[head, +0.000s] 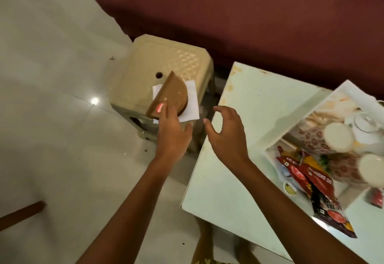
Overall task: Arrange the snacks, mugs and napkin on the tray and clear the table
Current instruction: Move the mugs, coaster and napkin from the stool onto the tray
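A brown semicircular napkin holder (169, 95) with white napkins (192, 101) in it stands on a beige plastic stool (158, 64). My left hand (173, 130) holds the holder at its near end. My right hand (226, 132) hovers just right of it, fingers curved, holding nothing. On the pale table (245, 159) at the right lies a patterned tray (336, 97) with two white mugs (338, 137) and red snack packets (307, 178).
A maroon sofa (249, 14) runs along the back. A white teapot (365, 124) sits on the tray's far side. The stool stands on a glossy tiled floor (52, 76) left of the table. A wooden leg (20, 211) shows at the lower left.
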